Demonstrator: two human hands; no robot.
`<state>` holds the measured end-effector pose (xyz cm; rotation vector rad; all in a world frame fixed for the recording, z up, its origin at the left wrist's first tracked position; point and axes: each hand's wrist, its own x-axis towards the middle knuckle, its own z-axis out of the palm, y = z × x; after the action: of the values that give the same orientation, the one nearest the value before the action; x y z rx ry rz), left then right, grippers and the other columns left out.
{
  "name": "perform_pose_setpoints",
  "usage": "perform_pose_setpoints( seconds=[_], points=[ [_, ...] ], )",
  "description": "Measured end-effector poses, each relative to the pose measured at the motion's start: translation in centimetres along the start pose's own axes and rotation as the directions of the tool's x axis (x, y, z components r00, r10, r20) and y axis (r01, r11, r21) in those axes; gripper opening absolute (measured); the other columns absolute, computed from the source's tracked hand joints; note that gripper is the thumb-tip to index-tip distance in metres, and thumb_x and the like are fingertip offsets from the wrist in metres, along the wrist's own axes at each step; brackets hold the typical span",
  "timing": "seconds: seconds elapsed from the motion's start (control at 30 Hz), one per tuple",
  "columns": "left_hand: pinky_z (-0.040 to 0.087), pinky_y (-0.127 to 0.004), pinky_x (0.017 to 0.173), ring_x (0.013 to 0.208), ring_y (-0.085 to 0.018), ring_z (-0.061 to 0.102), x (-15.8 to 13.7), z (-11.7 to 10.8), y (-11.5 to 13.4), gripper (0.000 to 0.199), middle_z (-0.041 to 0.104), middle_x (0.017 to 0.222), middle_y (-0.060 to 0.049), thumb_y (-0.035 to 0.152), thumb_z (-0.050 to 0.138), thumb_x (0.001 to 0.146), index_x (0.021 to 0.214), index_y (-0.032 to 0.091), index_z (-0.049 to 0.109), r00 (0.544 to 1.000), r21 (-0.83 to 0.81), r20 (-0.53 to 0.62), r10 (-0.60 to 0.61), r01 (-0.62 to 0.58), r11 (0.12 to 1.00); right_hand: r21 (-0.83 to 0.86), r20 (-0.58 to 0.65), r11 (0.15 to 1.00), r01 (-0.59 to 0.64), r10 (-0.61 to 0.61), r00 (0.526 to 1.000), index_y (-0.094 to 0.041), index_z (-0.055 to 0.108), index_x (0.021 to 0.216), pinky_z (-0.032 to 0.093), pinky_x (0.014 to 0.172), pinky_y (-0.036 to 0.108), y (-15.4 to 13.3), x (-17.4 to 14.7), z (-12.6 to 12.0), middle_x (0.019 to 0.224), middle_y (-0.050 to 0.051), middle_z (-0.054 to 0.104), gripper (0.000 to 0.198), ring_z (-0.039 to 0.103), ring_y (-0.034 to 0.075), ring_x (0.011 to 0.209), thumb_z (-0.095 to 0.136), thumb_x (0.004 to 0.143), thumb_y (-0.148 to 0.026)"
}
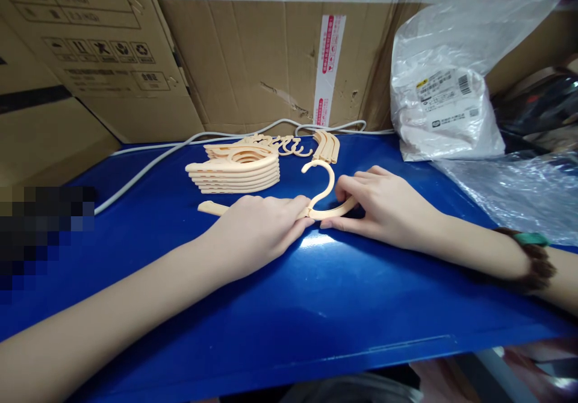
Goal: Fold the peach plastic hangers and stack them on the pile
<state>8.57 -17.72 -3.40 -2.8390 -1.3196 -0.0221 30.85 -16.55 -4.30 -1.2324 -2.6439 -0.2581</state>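
Note:
A cream plastic clothes hanger (332, 212) lies low over the blue table, its hook (332, 180) pointing away from me and curling left. My left hand (266, 225) is closed on its left arm near the centre, and the arm's end sticks out past the knuckles. Fingers and thumb of my right hand (377, 204) grip the right arm, covering its outer end. Just behind my left hand sits a stack of cream hanger pieces (235, 174). Several loose hooks (289, 145) lie beyond it, beside a small group of curved hanger arms (326, 147).
Cardboard boxes (253, 59) wall off the back and left of the blue table (271, 324). A white cable (158, 165) runs along the rear. At the right stand a labelled plastic bag (445, 96) and clear plastic wrap (519, 192). The left edge is pixelated.

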Motion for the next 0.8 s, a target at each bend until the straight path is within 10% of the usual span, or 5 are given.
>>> perform_pose_setpoints(
  seconds=[0.23,0.53,0.8],
  points=[
    [0.036,-0.03,0.055,0.069,-0.025,0.068,-0.1,0.2,0.0,0.027,0.072,0.08,-0.005,0.034,0.039,0.101,0.1,0.019,0.061,0.999,0.106,-0.034,0.025,-0.021,0.994,-0.035,-0.147,0.999,-0.036,0.03,0.989,-0.019,0.047,0.085,0.038,0.081,0.04,0.3,0.0,0.5,0.088,0.009,0.061,0.06,0.057,0.025,0.081,0.041,0.083,-0.078],
    [0.035,-0.029,0.053,0.07,-0.025,0.07,-0.1,0.1,0.0,0.028,0.073,0.081,-0.005,0.033,0.038,0.101,0.101,0.019,0.061,0.999,0.15,-0.025,0.03,-0.026,0.988,0.066,-0.247,0.984,0.166,-0.145,0.958,-0.018,0.05,0.1,0.041,0.089,0.041,0.4,-0.1,0.1,0.119,0.015,0.059,0.03,0.054,0.027,0.107,0.055,0.093,-0.047],
    [0.035,-0.028,0.054,0.071,-0.023,0.07,0.0,0.1,0.2,0.029,0.073,0.081,-0.005,0.037,0.039,0.1,0.099,0.019,0.062,0.999,0.099,-0.038,0.004,0.0,0.995,0.094,-0.213,0.951,0.294,-0.269,0.939,-0.02,0.058,0.09,0.041,0.066,0.029,-0.4,-0.9,-0.6,0.079,0.003,0.069,0.02,0.06,0.015,0.068,0.043,0.099,-0.029]
  ],
)
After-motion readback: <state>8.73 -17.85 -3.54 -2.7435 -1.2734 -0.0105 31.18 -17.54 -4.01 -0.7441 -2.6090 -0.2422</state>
